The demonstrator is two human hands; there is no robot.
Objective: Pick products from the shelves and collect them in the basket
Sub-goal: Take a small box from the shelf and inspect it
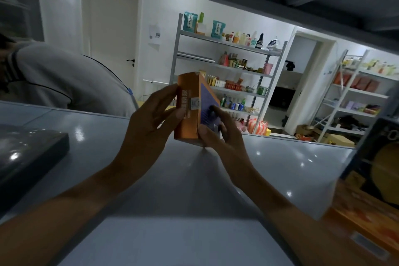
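Both your hands hold an orange box upright above the grey shelf board.

Your left hand [149, 123] grips the orange box [190, 106] on its left side, fingers curled round the near edge; your right hand [218, 134] clamps its lower right corner, thumb on the front and fingers on the purple side panel. The box is held tilted slightly, its base just above the glossy shelf board [194, 179]. A dark flat box [32, 155] lies on the board at your left; orange and black packages [375, 179] stand at your right. Beyond, a person in a grey shirt [64, 80] bends over, and stocked metal shelves [228, 67] line the far wall.
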